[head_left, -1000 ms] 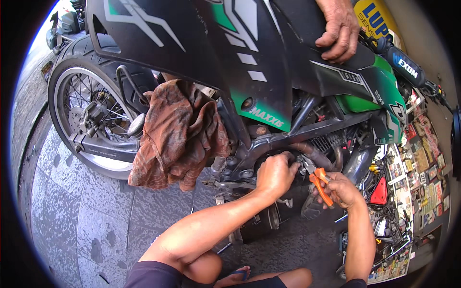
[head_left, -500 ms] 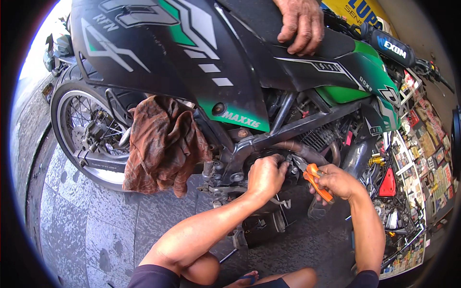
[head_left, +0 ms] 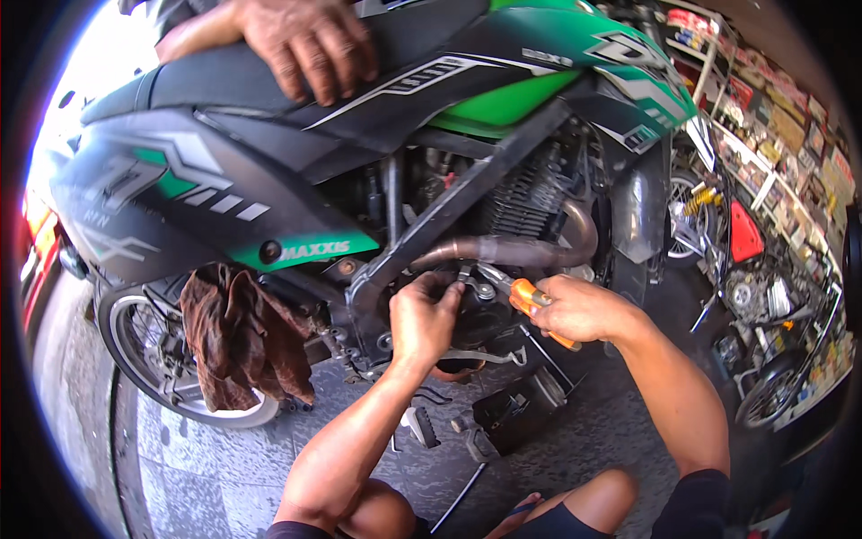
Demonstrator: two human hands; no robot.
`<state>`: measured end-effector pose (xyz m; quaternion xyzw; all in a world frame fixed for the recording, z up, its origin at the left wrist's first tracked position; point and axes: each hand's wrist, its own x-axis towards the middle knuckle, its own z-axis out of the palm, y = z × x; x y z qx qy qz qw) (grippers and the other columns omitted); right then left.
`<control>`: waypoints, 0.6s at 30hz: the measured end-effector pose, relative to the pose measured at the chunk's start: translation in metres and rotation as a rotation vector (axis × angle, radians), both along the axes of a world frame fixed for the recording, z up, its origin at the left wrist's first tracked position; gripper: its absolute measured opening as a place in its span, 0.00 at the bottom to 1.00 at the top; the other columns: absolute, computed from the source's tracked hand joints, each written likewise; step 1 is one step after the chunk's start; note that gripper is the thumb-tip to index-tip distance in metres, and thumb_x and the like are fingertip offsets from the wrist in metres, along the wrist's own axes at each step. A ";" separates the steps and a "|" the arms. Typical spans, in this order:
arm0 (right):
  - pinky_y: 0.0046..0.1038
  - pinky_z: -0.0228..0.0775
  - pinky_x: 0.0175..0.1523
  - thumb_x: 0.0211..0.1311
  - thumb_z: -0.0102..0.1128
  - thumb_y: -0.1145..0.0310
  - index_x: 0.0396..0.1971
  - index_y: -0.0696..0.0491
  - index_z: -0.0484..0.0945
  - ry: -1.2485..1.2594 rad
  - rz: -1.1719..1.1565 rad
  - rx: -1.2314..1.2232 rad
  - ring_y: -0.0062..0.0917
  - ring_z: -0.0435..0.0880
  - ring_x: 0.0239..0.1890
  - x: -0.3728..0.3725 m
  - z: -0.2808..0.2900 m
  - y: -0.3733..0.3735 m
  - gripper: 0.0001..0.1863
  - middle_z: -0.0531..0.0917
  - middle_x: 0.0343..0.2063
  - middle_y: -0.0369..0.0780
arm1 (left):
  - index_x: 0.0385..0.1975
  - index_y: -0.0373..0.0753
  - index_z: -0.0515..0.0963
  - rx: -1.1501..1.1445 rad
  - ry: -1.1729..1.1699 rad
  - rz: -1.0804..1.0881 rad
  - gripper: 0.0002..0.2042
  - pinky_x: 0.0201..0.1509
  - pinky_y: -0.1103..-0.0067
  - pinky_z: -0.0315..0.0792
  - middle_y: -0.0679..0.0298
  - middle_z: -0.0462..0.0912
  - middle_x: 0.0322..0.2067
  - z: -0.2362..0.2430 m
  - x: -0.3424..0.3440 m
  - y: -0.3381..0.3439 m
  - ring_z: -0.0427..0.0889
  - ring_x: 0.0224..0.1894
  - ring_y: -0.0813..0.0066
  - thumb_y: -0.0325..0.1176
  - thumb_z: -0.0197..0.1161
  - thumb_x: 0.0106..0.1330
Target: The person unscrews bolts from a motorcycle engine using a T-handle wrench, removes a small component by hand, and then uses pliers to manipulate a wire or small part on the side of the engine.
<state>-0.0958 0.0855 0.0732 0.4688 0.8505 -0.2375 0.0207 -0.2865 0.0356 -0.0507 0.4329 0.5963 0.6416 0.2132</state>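
Note:
A pair of pliers with orange handles (head_left: 523, 297) is wrapped in my right hand (head_left: 582, 308), its jaws pointing left. The jaws reach a small metal lever arm (head_left: 479, 286) on the engine side, just under the bronze-coloured exhaust pipe (head_left: 494, 251). I cannot tell how firmly they bite on it. My left hand (head_left: 422, 314) is closed just left of that arm, fingertips pinched against the engine. Whatever those fingers hold is hidden. Both hands work low on the side of a black and green motorcycle (head_left: 305, 180).
Another person's hand (head_left: 310, 49) rests on the seat. A brown rag (head_left: 235, 346) hangs below the side panel. On the floor lie a black open box (head_left: 516, 409) and a thin rod (head_left: 548, 355). Another motorcycle (head_left: 759, 296) and packed shelves (head_left: 790, 162) stand at right.
The view has shifted, so the motorcycle sits further left in the picture. My right hand now covers more of the pliers' handles, and the pliers lie flatter. My left hand stays at the engine.

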 end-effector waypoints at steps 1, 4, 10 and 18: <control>0.42 0.75 0.37 0.52 0.54 0.66 0.23 0.71 0.77 -0.033 -0.005 -0.024 0.41 0.86 0.28 -0.001 0.004 -0.006 0.18 0.82 0.22 0.55 | 0.37 0.30 0.84 -0.006 0.031 0.010 0.10 0.38 0.73 0.77 0.51 0.87 0.27 -0.001 -0.001 -0.001 0.87 0.29 0.68 0.31 0.68 0.61; 0.40 0.75 0.38 0.53 0.54 0.65 0.25 0.71 0.77 -0.076 -0.003 -0.115 0.40 0.86 0.30 0.004 0.008 -0.007 0.18 0.82 0.22 0.55 | 0.34 0.30 0.84 -0.025 0.108 0.038 0.09 0.34 0.75 0.76 0.54 0.85 0.23 -0.001 -0.002 -0.004 0.84 0.25 0.73 0.31 0.68 0.61; 0.32 0.78 0.45 0.54 0.53 0.80 0.53 0.57 0.71 0.961 -0.133 -0.934 0.24 0.83 0.42 0.021 -0.043 -0.035 0.23 0.78 0.48 0.42 | 0.34 0.30 0.84 -0.031 0.083 0.075 0.10 0.35 0.74 0.75 0.56 0.85 0.23 0.003 -0.017 -0.021 0.81 0.27 0.77 0.32 0.64 0.64; 0.55 0.71 0.59 0.51 0.55 0.73 0.48 0.51 0.73 1.651 -0.061 -1.551 0.34 0.76 0.55 -0.024 -0.117 -0.092 0.21 0.76 0.50 0.40 | 0.35 0.29 0.83 -0.198 0.023 -0.158 0.18 0.33 0.80 0.70 0.64 0.83 0.26 0.041 -0.018 -0.054 0.75 0.28 0.82 0.42 0.61 0.71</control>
